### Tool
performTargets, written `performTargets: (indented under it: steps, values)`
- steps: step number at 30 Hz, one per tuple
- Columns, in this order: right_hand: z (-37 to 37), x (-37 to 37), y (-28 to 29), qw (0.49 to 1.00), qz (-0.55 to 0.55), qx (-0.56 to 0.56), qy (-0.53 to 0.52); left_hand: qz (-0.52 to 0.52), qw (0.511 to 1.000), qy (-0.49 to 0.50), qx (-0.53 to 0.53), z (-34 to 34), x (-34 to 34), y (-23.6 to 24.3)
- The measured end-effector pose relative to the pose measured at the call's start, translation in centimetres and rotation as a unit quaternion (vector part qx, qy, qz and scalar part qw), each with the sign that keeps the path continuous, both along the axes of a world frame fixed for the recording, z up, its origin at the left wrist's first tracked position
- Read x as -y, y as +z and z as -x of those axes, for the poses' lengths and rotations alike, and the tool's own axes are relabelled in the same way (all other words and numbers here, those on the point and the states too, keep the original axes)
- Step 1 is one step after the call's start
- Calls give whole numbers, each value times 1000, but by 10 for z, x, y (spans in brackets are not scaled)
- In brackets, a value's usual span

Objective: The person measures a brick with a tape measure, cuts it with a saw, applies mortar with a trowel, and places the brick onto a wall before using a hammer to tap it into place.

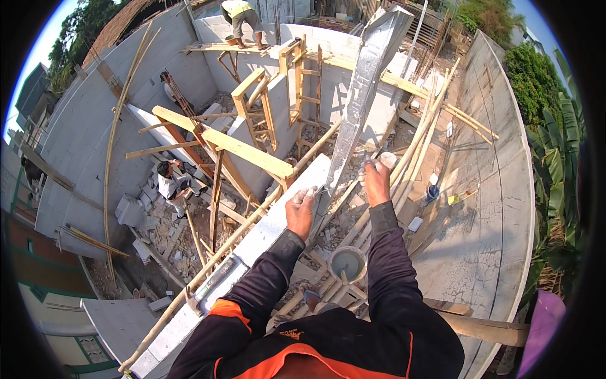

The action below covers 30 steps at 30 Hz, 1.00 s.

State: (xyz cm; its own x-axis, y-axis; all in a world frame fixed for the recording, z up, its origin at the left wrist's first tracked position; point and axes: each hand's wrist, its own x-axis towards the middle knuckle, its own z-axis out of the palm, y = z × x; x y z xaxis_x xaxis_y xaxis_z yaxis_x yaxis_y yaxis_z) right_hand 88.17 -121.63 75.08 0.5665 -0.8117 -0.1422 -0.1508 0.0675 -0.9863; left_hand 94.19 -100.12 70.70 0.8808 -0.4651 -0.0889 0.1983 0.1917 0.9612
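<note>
Building site: open-air; pale block walls, rubble [164, 230] well below you, plants [555, 164] beyond the right-hand wall [486, 208].
Left grip: your left hand [300, 211] is at the top of the block wall [255, 245], fingers curled; you cannot tell from here whether they pinch anything.
Right grip: your right hand [377, 182] is raised, apart from the left; fingers bent inward, contents too small to make out.
Hammer-like tool [221, 275]: lies along the wall top near your left forearm; risk, a sleeve knock could send it over the edge.
Footing: risk, you seem perched high; overreaching could cost you balance.
Wall axis: runs lower left to upper right, its far end near the column foot.
Bamboo pole [235, 242]: beside the wall, roughly parallel.
Mortar bucket [363, 273]: below, between your forearms; a kick could tip it.
Grey column [363, 95]: just beyond your hands; long axis judged upright, its slant probably lens bend.
Co-workers: one seated [170, 186] lower left, exposed to anything you drop; another [242, 16] bent over on far planks [218, 47].
</note>
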Motion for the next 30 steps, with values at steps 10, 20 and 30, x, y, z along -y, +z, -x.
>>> performTargets:
  steps: [10, 20, 30]
  values:
    - [32, -31, -60, 896, -401, 101, 159, -154, 868, -96, 463, 66, 6, 8]
    - [-32, 44, 12, 992, 49, 3, 120, -166, 925, -100, 327, 50, -11, -6]
    - [-41, 38, 65, 978, 158, 92, 102, -111, 960, -38, 253, 16, 8, 43]
